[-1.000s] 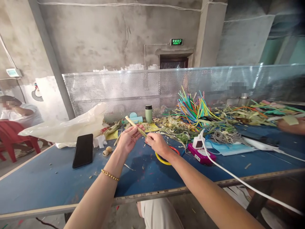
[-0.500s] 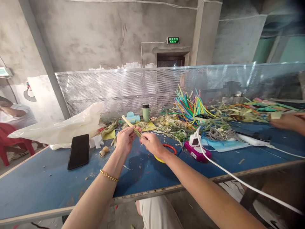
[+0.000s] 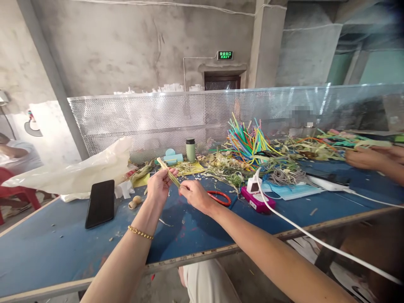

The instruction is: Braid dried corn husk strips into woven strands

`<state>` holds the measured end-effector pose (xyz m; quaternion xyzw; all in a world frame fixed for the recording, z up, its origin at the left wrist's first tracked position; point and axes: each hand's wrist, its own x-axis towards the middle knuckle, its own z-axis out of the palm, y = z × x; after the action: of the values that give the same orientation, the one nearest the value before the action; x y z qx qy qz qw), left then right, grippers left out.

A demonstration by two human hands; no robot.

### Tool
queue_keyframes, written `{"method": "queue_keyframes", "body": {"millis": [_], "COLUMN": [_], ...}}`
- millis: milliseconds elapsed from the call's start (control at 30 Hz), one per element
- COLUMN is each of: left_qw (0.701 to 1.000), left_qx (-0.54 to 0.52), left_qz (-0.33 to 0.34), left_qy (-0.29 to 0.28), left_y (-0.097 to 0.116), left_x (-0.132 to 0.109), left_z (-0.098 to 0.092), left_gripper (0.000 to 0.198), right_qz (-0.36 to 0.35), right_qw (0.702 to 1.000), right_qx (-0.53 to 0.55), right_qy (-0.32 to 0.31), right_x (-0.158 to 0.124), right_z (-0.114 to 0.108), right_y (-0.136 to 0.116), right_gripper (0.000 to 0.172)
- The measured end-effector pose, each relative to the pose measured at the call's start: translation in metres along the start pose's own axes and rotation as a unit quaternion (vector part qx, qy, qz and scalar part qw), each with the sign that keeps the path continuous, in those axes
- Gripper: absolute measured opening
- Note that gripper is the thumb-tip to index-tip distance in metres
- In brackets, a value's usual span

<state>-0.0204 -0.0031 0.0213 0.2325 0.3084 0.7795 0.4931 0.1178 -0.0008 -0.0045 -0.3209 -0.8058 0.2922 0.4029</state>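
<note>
Strip direction: your pale green strip (image 3: pixel 168 172) lies on a slant. Its long axis runs from the near end, low on the right, to the free end pointing up, away and to the left.
Near tabletop: a worn blue tabletop (image 3: pixel 63 244) flecked with scraps. A black phone (image 3: pixel 100 203) lies flat to your left and a red ring (image 3: pixel 219 197) to your right.
Far tabletop: a pink device (image 3: pixel 256 201) trailing a white cable (image 3: pixel 315 240), a litter of husks, a fan of coloured strips (image 3: pixel 249 139) and a green flask (image 3: pixel 190 150). A co-worker's hand (image 3: pixel 362 158) rests at the far right.
Room: a perforated metal screen (image 3: pixel 189 118) backs the tabletop. Behind it are a bare concrete wall and a lit exit sign (image 3: pixel 224 55).
Strip and hands: the strip is held above the tabletop, bridging your two hands.
Hands: your left hand (image 3: pixel 159 185) is closed around the strip's middle. Your right hand (image 3: pixel 194 194) pinches its near end.
</note>
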Motion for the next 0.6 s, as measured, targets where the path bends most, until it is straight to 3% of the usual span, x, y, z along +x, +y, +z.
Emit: {"method": "queue_keyframes", "body": {"millis": [300, 467, 600], "left_qw": [0.997, 0.999, 0.999], "left_qx": [-0.057, -0.032, -0.030], "left_qz": [-0.023, 0.013, 0.004], "left_qy": [0.041, 0.019, 0.031], "left_y": [0.0085, 0.0082, 0.0064], "left_x": [-0.0005, 0.0020, 0.0021], "left_z": [0.0031, -0.0008, 0.0001], "left_gripper": [0.019, 0.012, 0.014], "right_qz": [-0.002, -0.003, -0.003], "right_qw": [1.000, 1.000, 1.000], "right_qx": [-0.015, -0.006, -0.004], "right_qy": [-0.009, -0.014, -0.017], "right_x": [0.0000, -0.0007, -0.0006], "right_z": [0.0036, 0.0045, 0.0046], "right_y": [0.0028, 0.0020, 0.0016], "right_gripper": [0.020, 0.020, 0.019]}}
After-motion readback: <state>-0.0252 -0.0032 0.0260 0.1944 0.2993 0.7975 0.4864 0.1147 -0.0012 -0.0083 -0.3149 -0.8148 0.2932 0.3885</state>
